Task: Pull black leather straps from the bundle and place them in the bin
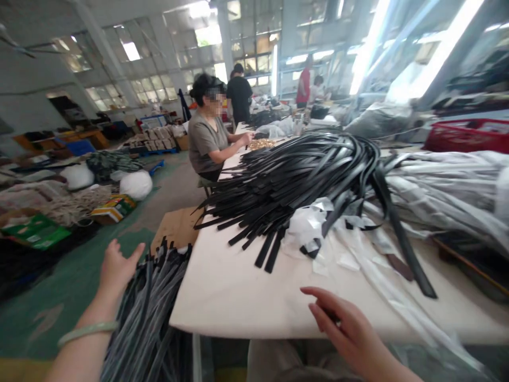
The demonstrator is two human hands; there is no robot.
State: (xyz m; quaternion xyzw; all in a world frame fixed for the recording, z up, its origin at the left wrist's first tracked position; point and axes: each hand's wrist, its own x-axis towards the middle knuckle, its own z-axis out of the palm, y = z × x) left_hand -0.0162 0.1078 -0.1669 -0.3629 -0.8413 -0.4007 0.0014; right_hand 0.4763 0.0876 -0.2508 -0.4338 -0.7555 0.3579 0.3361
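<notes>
Right fingers (323, 295), released, hover apart from black straps (294, 183) on the bench (230, 286); left fingers (113, 253) spread open near lower straps (149, 302).

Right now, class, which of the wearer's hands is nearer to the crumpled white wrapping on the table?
Right. The right hand is over the near edge of the table, in front of the wrapping; the left hand is farther off, beyond the table's left side.

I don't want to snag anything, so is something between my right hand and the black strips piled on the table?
Only bare tabletop shows between your right hand and the nearest ends of the black strips. Just right of those ends, crumpled white scraps lie in front of part of the strips.
</notes>
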